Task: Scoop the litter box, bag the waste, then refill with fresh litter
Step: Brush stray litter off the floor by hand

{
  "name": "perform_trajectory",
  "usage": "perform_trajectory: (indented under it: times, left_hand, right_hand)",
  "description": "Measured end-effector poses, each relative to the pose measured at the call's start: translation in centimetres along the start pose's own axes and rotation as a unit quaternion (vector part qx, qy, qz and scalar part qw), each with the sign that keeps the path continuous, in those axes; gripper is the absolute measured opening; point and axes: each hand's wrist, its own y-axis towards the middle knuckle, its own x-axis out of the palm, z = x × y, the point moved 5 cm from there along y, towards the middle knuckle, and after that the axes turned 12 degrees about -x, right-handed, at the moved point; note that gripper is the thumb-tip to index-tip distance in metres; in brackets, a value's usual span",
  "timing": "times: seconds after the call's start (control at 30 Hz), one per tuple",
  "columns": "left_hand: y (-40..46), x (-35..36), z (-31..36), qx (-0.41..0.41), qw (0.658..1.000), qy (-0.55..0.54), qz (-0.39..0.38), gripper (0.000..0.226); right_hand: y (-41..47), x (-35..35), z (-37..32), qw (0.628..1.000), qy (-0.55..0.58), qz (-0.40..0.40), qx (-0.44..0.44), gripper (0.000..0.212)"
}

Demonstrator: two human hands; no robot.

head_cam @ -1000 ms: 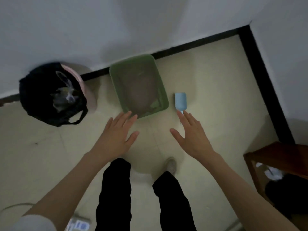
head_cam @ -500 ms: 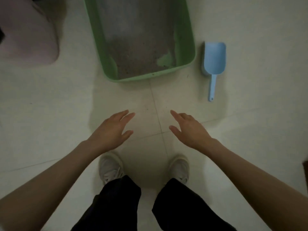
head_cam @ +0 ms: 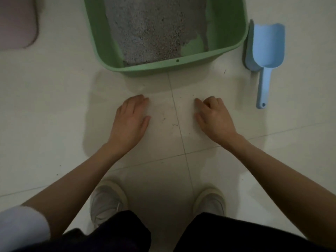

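Scoop (head_cam: 265, 50) lay beside the litter box (head_cam: 225, 50), so I judged my empty, loosely curled right hand (head_cam: 214, 118) should take its handle while the relaxed left hand (head_cam: 130, 120) steadied the box.

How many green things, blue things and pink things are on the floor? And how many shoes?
Green: 1, the litter box
Blue: 1, the scoop
Pink: 1, the bin at the far left, only partly in view
Pale shoes: 2, left shoe, right shoe
Total: 5

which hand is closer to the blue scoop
Right. The right hand lies just left of the blue scoop handle; the left hand is farther left, below the litter box.
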Motion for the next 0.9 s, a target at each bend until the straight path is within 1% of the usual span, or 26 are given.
perform_trajectory:
  times: [0.1,0.17,0.2,0.27,0.33,0.4,0.47,0.5,0.53,0.57,0.6,0.63,0.7,0.73,0.77,0.83,0.9]
  left_hand:
    - [0.6,0.6,-0.6,-0.066,0.998,-0.01,0.003,0.058]
    - [1.2,0.7,-0.6,-0.097,0.995,-0.023,0.003,0.061]
    - [1.6,0.8,-0.5,-0.106,0.994,-0.025,0.004,0.062]
    - [2.5,1.2,-0.2,-0.103,0.995,-0.005,-0.012,0.063]
    - [3.1,2.1,0.6,-0.051,0.997,0.05,-0.041,0.069]
    - [3.0,2.9,1.8,0.028,0.992,0.094,-0.078,0.074]
    - [2.0,3.8,3.1,0.138,0.976,0.123,-0.112,0.072]
    - [1.4,4.0,3.7,0.193,0.966,0.128,-0.117,0.069]
    - [1.0,4.1,4.1,0.234,0.957,0.127,-0.115,0.066]
    - [1.0,3.9,4.2,0.254,0.954,0.119,-0.109,0.063]
    - [1.4,3.6,4.1,0.255,0.957,0.107,-0.091,0.059]
    - [2.1,3.2,3.8,0.234,0.965,0.096,-0.067,0.057]
    - [3.7,2.3,3.1,0.152,0.985,0.078,-0.033,0.057]
    - [4.2,2.1,2.7,0.119,0.989,0.083,-0.034,0.06]
    - [4.5,2.2,2.5,0.105,0.988,0.102,-0.046,0.065]
    - [4.3,2.5,2.6,0.127,0.979,0.146,-0.067,0.071]
    - [4.0,2.8,3.2,0.161,0.97,0.16,-0.084,0.072]
  right_hand:
    - [-0.8,0.6,-0.1,0.999,-0.041,-0.02,0.008,0.051]
    - [-0.9,0.9,0.4,0.999,-0.03,-0.001,0.014,0.055]
    - [-0.7,0.9,0.9,0.999,-0.023,0.006,0.026,0.057]
    - [0.3,1.2,1.9,0.999,-0.006,-0.01,0.051,0.063]
    - [1.4,1.4,2.2,0.999,-0.01,-0.028,0.041,0.065]
    - [1.9,1.6,1.7,0.999,-0.019,-0.048,0.0,0.062]
    - [1.6,1.9,0.4,0.994,-0.018,-0.065,-0.086,0.059]
    - [1.1,2.2,-0.2,0.988,-0.018,-0.077,-0.129,0.058]
    - [0.5,2.4,-0.6,0.983,-0.017,-0.084,-0.163,0.057]
    - [0.1,2.5,-0.7,0.98,-0.016,-0.087,-0.18,0.058]
    - [-0.2,2.5,-0.5,0.98,-0.016,-0.083,-0.182,0.06]
    - [-0.1,2.2,-0.1,0.983,-0.019,-0.072,-0.169,0.061]
    - [1.0,1.3,0.7,0.992,-0.021,-0.038,-0.121,0.063]
    - [1.7,1.0,0.9,0.994,-0.02,-0.027,-0.1,0.063]
    - [2.6,0.7,1.0,0.996,-0.02,-0.021,-0.089,0.062]
    - [4.3,0.7,0.5,0.995,-0.024,-0.013,-0.091,0.06]
    - [5.3,1.5,-0.4,0.992,-0.036,-0.016,-0.117,0.057]
